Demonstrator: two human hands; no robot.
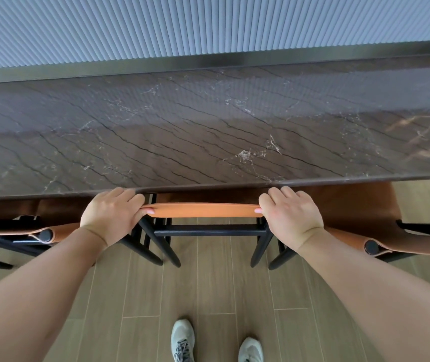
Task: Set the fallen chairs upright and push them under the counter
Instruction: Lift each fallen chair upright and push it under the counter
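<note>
Both hands clamp the tan leather top band of the middle black-framed chair [204, 209]: the left hand [110, 214] curls over its left end with the thumb underneath, and the right hand [290, 215] does the same at the right end. The chair stands upright on the pale wood-plank floor [208, 291], its back just beside the near edge of the dark brown veined marble counter [208, 131], its seat already hidden beneath that edge.

The chief risk, as I judge it, is to the knuckles: they sit almost against the counter's near edge, so any further push could pinch the fingers between leather band and stone.

A second risk lies at the sides. A left neighbouring chair with the same tan leather and black frame [25, 235] and a right neighbouring chair of that kind [381, 231] stand close, legs near the middle chair's legs; a skewed push could knock frames together or catch a leg.

Grey sneakers [182, 340] stand well back from the chair legs, so the toes look safe.
</note>
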